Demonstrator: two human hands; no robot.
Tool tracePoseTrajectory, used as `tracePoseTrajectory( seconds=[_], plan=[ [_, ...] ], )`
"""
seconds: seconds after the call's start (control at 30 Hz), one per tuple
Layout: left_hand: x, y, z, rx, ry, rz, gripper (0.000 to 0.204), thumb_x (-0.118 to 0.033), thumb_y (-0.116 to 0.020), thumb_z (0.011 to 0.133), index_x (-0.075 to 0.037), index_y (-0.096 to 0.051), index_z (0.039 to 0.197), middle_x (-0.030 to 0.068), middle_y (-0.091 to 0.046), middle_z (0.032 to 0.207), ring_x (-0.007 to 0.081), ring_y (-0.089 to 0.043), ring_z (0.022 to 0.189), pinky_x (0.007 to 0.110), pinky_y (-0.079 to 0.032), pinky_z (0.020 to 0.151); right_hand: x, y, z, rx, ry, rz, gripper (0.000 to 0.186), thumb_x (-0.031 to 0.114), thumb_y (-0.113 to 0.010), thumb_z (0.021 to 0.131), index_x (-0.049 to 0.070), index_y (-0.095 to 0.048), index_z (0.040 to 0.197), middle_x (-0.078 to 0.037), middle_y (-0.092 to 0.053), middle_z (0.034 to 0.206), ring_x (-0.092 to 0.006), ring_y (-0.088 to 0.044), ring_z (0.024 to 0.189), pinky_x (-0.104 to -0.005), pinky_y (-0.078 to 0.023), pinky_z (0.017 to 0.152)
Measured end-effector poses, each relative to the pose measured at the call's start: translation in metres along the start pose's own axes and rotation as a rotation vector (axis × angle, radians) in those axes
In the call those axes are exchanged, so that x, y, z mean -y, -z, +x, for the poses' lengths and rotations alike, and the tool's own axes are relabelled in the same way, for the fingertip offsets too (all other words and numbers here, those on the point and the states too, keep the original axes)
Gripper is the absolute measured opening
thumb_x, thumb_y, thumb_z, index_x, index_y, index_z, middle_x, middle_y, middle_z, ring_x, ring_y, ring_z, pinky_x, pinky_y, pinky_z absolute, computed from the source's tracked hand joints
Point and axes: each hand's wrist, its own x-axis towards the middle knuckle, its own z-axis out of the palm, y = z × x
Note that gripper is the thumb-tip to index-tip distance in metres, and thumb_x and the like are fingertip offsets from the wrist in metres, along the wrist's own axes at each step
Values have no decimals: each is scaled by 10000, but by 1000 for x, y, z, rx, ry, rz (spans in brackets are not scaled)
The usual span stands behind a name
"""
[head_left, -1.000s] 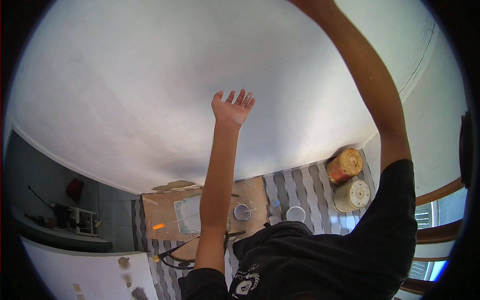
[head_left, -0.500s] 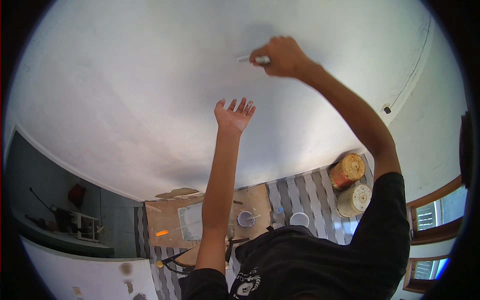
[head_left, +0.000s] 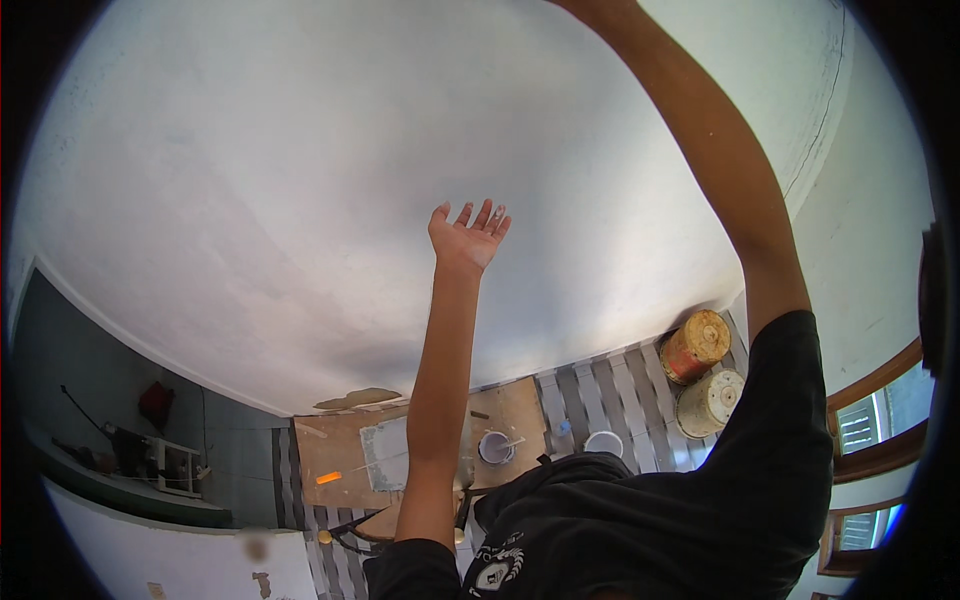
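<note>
My left hand (head_left: 470,238) is raised in front of the large white wall (head_left: 300,180), palm up, with its fingers spread and nothing in it. White residue marks some of its fingertips. Whether it touches the wall I cannot tell. The right forearm (head_left: 700,120) reaches up along the wall, and the hand at its end lies beyond the top edge, so its fingers and anything in them are hidden.
Below, a brown board (head_left: 330,450) carries a grey-smeared sheet (head_left: 385,455), an orange-handled tool (head_left: 328,478) and a small paint pot (head_left: 496,448) with a stick. A white tub (head_left: 604,445) and two stained buckets (head_left: 700,340) stand on striped tiles. Windows (head_left: 880,420) are at right.
My right arm has swung upward, taking the hand and the pale-handled tool it gripped out of view past the top edge. My left hand has stayed nearly where it was.
</note>
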Motion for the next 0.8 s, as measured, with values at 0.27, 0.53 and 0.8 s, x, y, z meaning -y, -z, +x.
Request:
tracePoseTrajectory(
  seconds=[0.27, 0.53, 0.8],
  plan=[
    [-2, 7, 12, 11, 15, 3, 466, -372, -407, 957, -37, -360, 1277, 203, -422, 1291, 405, -434, 1234, 549, -348, 1050, -25, -151, -110, -204, 225, -202, 356, 21, -630, 772, 181, -664, 1089, -20, -614, 1283, -194, -620, 1138, -344, -560, 691],
    [-2, 9, 26, -27, 38, -4, 425, -361, -394, 965, -40, -362, 1242, 207, -411, 1296, 413, -422, 1239, 553, -333, 1054, -17, -172, -181, 8, 207, -16, 179, 113, -645, 764, 150, -645, 939, -23, -668, 1154, -208, -651, 1057, -388, -531, 557],
    [-3, 2, 18, -46, 48, 15, 412, -355, -389, 970, -44, -367, 1239, 202, -413, 1294, 413, -422, 1240, 549, -352, 1039, -37, -113, -47, 332, -51, 130, 157, 149, -649, 711, 204, -743, 824, -75, -710, 815, -289, -667, 814, -395, -527, 741]
  ],
)
